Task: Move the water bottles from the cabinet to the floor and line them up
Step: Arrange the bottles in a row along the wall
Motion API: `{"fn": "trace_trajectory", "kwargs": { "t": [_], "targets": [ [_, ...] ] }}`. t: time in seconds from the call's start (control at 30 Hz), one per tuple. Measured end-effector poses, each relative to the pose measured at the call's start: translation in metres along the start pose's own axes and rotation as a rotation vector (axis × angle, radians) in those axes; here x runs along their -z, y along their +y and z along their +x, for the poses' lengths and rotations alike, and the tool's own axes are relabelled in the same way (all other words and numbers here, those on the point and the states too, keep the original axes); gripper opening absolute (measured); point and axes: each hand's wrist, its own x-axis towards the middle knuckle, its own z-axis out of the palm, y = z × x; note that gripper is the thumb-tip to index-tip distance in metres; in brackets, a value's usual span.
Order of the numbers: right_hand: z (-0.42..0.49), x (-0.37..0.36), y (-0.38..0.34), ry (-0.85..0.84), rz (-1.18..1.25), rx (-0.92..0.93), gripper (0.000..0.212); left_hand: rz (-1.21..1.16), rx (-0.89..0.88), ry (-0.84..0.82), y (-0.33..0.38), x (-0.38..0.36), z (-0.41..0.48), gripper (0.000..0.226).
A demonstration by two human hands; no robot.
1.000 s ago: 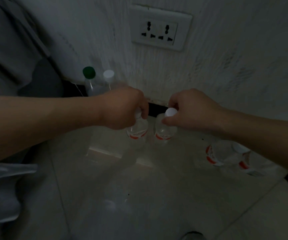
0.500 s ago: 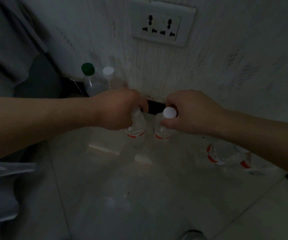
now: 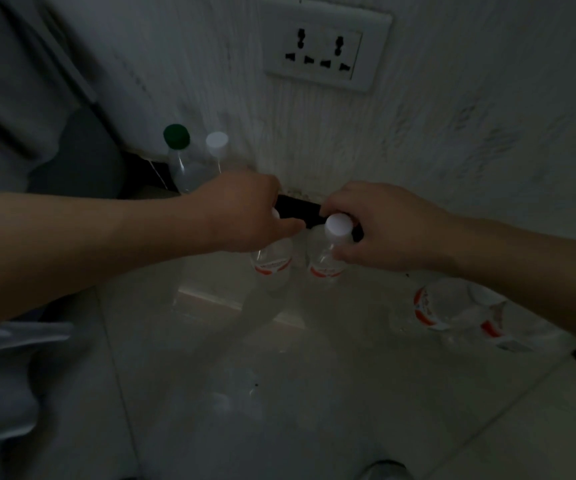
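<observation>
Left grip (image 3: 245, 216) clasping the neck of a clear plastic bottle (image 3: 272, 259), right grip (image 3: 383, 226) pinching a white-capped twin (image 3: 338, 226) just right of it, both upright, red-labelled, on glossy floor tiles (image 3: 279, 393).

The left hand (image 3: 245, 220) and right hand (image 3: 387, 226) are bare, the forearms (image 3: 89, 251) bare to the frame edges. Whether the pale grey cloth (image 3: 2, 393) at lower left is worn is unclear.

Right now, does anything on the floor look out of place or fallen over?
Possibly: the red-labelled bottles at the far right seem to lie on their sides, while the green-capped bottle stands upright. Dim light leaves it uncertain.
</observation>
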Motion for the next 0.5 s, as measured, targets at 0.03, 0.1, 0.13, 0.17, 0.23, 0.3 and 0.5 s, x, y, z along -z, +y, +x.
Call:
{"fn": "trace_trajectory", "kwargs": {
  "t": [0.03,0.1,0.13,0.17,0.23,0.3,0.5],
  "targets": [
    [0.000,0.000,0.001,0.002,-0.002,0.003,0.045,-0.008,-0.002,-0.005,0.000,0.000,0.001,0.044],
    [-0.001,-0.001,0.003,0.015,0.003,0.013,0.040,-0.021,-0.004,-0.017,0.000,0.000,0.002,0.039],
    [-0.001,-0.001,0.004,0.026,0.008,0.019,0.037,-0.027,-0.003,-0.022,0.000,0.001,0.002,0.037],
    [-0.001,-0.001,0.004,0.038,0.017,0.025,0.035,-0.035,-0.004,-0.026,0.000,0.002,0.002,0.035],
    [-0.001,-0.001,0.004,0.056,0.040,0.038,0.032,-0.045,0.002,-0.035,0.000,0.005,0.002,0.032],
    [-0.001,-0.001,0.003,0.062,0.054,0.039,0.030,-0.052,0.008,-0.040,-0.001,0.008,0.000,0.028],
    [0.003,0.003,0.001,0.084,0.125,-0.017,0.031,-0.105,-0.015,-0.044,-0.006,0.018,-0.003,0.019]
  ]
}}
